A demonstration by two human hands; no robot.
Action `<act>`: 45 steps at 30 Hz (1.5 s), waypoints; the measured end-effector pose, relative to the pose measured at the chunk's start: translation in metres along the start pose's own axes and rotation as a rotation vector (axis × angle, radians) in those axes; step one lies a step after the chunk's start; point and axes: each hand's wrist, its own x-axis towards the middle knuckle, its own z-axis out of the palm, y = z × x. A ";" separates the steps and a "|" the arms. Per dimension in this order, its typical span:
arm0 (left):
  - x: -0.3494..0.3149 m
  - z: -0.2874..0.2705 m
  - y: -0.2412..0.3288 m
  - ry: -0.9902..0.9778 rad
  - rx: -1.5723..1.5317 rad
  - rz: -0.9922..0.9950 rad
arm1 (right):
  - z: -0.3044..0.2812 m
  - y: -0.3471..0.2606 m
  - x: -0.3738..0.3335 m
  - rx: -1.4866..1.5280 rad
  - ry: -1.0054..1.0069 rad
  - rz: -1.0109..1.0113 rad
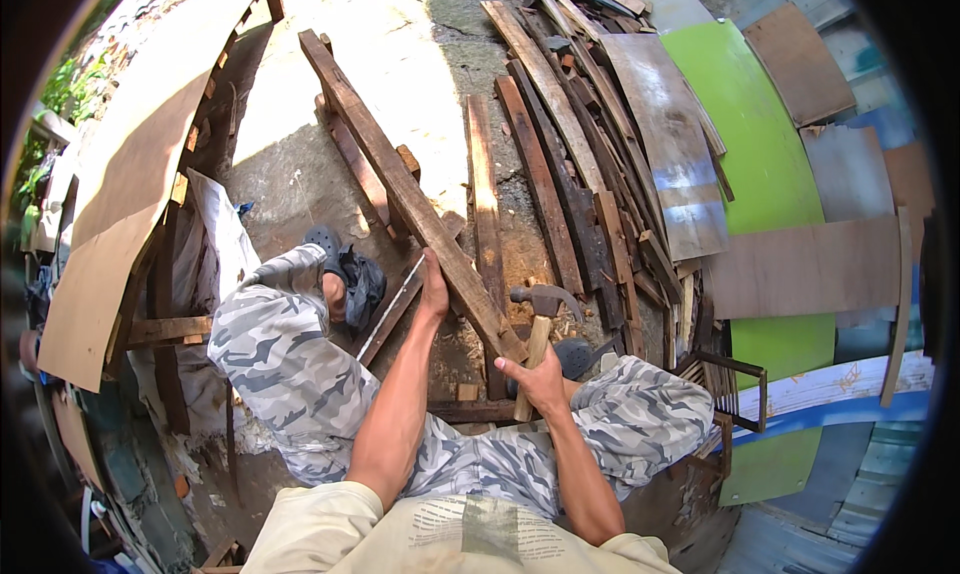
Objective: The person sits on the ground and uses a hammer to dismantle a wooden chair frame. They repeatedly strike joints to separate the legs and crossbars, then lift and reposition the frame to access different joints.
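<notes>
A long, squared wooden beam (410,194) slants from the far left toward my lap. My left hand (434,286) grips its left side partway along, the fingers mostly hidden beneath the wood. In my right hand (542,382) is a claw hammer (540,329), held by its wooden handle with the dark metal head up. The thumb of that hand touches the beam's near end. Under the beam lies a shorter board (398,319) with a white streak along its edge. Another narrow plank (483,189) lies just to the right.
Stacked old timber (560,174) lies along the right. Beyond it are a grey sheet (668,144) and a green panel (750,124). A brown board-topped table (130,174) stands at left. A small dark metal frame (765,399) is near my right knee. Sawdust and wood scraps litter the concrete.
</notes>
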 end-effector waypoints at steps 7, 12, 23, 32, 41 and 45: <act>-0.012 0.015 0.014 -0.075 -0.152 -0.073 | 0.003 -0.002 -0.001 0.000 0.006 -0.013; -0.012 0.009 0.013 -0.113 -0.150 -0.084 | 0.005 0.001 -0.002 0.012 0.011 -0.031; 0.014 0.046 0.125 0.815 0.749 0.886 | -0.006 0.025 0.002 -0.068 0.053 -0.072; 0.039 0.010 0.171 -1.237 1.860 0.892 | -0.005 0.009 0.003 -0.041 0.021 -0.019; 0.040 0.008 0.148 -1.026 1.822 0.868 | -0.023 -0.010 -0.011 -0.659 0.210 -0.200; 0.042 0.001 0.145 -1.020 1.816 0.900 | -0.033 -0.084 -0.043 -0.462 0.111 -0.305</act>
